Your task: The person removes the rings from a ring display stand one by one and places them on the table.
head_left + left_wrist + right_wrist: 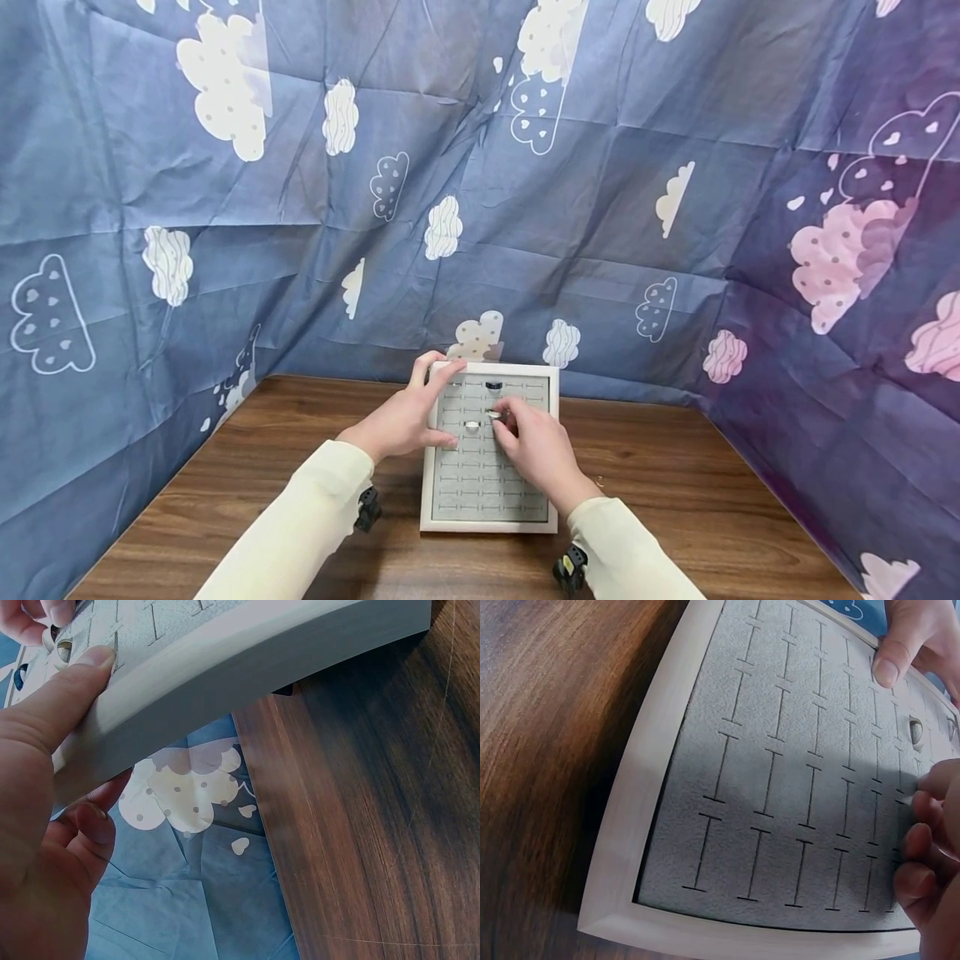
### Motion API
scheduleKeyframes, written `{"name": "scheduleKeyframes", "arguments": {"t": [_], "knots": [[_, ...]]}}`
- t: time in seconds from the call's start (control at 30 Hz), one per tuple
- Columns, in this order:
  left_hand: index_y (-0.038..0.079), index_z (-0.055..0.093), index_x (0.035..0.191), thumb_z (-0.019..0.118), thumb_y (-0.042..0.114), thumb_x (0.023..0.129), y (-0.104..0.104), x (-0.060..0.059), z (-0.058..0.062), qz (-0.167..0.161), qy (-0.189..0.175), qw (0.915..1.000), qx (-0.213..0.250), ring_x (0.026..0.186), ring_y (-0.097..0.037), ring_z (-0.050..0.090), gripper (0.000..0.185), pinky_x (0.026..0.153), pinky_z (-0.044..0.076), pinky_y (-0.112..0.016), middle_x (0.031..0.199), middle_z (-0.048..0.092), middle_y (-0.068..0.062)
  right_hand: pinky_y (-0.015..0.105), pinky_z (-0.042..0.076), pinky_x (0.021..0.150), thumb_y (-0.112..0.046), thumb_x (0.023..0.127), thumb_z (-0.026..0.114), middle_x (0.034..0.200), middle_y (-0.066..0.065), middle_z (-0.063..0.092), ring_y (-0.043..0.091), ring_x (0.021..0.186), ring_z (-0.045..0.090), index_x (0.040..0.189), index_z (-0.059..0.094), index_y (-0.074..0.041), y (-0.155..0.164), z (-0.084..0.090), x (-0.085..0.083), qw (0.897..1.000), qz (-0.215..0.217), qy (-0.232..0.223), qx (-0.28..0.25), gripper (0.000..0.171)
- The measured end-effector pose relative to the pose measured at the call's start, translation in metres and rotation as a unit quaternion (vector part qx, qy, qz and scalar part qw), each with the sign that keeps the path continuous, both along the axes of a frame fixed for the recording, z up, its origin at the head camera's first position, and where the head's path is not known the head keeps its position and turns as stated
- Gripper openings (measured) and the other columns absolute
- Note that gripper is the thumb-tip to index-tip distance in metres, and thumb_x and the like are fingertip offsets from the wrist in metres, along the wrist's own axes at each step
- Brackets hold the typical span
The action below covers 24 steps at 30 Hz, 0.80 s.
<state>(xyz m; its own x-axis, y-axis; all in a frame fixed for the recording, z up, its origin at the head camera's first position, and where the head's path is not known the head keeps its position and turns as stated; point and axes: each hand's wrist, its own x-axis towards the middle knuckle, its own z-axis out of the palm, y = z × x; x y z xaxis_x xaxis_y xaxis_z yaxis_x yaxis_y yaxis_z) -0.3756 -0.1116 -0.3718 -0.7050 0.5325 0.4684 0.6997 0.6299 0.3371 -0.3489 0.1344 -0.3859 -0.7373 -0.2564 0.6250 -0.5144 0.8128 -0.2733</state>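
Note:
A ring display tray (487,527), with a pale frame and a grey slotted pad (742,772), stands tilted on the table. My left hand (397,421) grips its upper left edge, thumb on the front and fingers behind, as the left wrist view shows. My right hand (538,446) pinches a silver ring (492,414) between thumb and fingertips at a slot in the upper middle. Just left of that, another silver ring (472,426) sits in the pad. A dark ring (493,385) is in the top row. In the right wrist view, my fingers hide the pinched ring.
The brown wooden table (645,467) runs back to a blue cloth backdrop (480,167) with cloud prints, which also rises at both sides. A tiny, pale gold item (599,481) lies on the table beside the right wrist.

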Motion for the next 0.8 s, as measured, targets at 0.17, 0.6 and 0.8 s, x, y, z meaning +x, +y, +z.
{"name": "scheduleKeyframes", "arguments": {"t": [0.17, 0.6, 0.8], "knots": [[0.023, 0.023, 0.169, 0.097, 0.024, 0.082, 0.0, 0.0004, 0.0016, 0.002, -0.003, 1.0, 0.001, 0.081, -0.015, 0.064, 0.114, 0.08, 0.059, -0.032, 0.161, 0.018, -0.013, 0.033, 0.046, 0.067, -0.017, 0.101, 0.076, 0.076, -0.006, 0.064, 0.01, 0.069, 0.054, 0.103, 0.069, -0.017, -0.0002, 0.0037, -0.0019, 1.0, -0.002, -0.031, 0.004, 0.007], [0.023, 0.024, 0.168, 0.097, 0.025, 0.082, 0.0004, -0.0016, -0.0021, 0.004, -0.002, 1.0, -0.002, 0.078, -0.014, 0.063, 0.113, 0.079, 0.058, -0.032, 0.161, 0.019, -0.015, 0.027, 0.045, 0.068, -0.012, 0.101, 0.072, 0.076, -0.01, 0.058, 0.006, 0.07, 0.051, 0.096, 0.063, -0.018, 0.0049, 0.0041, -0.004, 0.997, 0.056, -0.05, -0.023, 0.011], [0.025, 0.023, 0.169, 0.097, 0.026, 0.082, 0.0001, -0.0022, -0.0034, 0.006, -0.008, 0.9999, -0.001, 0.08, -0.014, 0.064, 0.114, 0.081, 0.058, -0.032, 0.163, 0.019, -0.017, 0.027, 0.045, 0.069, -0.013, 0.101, 0.07, 0.076, -0.01, 0.058, 0.007, 0.071, 0.051, 0.092, 0.061, -0.019, 0.0048, 0.0071, -0.0027, 0.996, 0.06, -0.062, -0.031, 0.013]]}}
